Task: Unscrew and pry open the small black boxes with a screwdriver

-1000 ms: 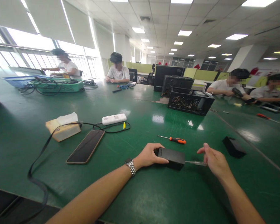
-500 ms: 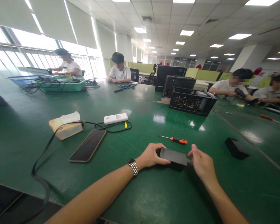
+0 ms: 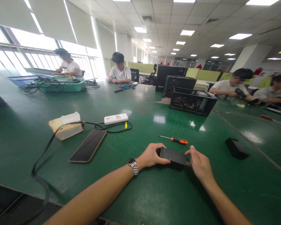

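Note:
A small black rectangular box point(image 3: 174, 157) is held just over the green table, its far end between the thumb and fingers of my left hand point(image 3: 153, 155). My right hand point(image 3: 200, 162) is at the box's right end, fingers pinched around a thin, greyish piece that sticks out there; its kind is too small to make out. Beyond the box lies an orange-and-black screwdriver point(image 3: 180, 141), its shaft pointing left. A second black box-like part point(image 3: 237, 148) rests on the table to the right of my right hand.
On the left lie a phone point(image 3: 88, 147), a tissue pack point(image 3: 66, 126) and a white power bank point(image 3: 116, 118) with a black cable. Black computer cases point(image 3: 192, 101) stand farther back. A green basket point(image 3: 61, 86) holds cables. Several people sit around the table point(image 3: 140, 193).
My right hand has shifted slightly left, closer to the box's end. My left hand keeps its grip on the box, with hardly any movement.

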The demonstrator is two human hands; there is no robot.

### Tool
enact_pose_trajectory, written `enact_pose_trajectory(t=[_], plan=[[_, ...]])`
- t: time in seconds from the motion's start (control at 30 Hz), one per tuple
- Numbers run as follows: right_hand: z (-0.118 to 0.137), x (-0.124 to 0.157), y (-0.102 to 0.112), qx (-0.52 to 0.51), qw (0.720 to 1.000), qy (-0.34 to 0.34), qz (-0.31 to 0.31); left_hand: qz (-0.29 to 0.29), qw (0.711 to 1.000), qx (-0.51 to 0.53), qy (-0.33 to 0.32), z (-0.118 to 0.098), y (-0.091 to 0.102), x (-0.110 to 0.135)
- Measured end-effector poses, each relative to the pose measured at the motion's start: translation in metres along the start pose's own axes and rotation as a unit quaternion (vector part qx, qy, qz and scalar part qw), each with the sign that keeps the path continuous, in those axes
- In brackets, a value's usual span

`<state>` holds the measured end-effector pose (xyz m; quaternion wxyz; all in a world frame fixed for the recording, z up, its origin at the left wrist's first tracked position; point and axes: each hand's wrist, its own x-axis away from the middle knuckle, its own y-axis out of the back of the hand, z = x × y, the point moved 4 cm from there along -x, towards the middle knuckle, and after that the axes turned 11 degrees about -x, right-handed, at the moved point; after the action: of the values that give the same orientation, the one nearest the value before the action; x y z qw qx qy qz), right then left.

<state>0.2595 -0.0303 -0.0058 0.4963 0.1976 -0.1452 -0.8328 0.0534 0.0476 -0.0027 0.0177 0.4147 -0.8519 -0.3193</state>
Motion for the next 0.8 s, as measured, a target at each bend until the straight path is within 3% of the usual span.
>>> enact_pose_trajectory(t=[0.33,0.67,0.8], plan=[[-0.0041,-0.0010,-0.0013,-0.041,0.999,-0.020,0.011,0.019,1.000,-0.014,-0.005,-0.0028,0.0026,0.0001],[-0.0069,-0.0059,-0.0021,-0.122,0.976,-0.168,0.066,0.015,1.000,0.023,0.013,-0.0013,0.0008,0.0036],[-0.0052,-0.0041,-0.0042,-0.143,0.965,-0.196,0.103,-0.015,1.000,0.012,0.015,0.0005,0.0018,0.0050]])
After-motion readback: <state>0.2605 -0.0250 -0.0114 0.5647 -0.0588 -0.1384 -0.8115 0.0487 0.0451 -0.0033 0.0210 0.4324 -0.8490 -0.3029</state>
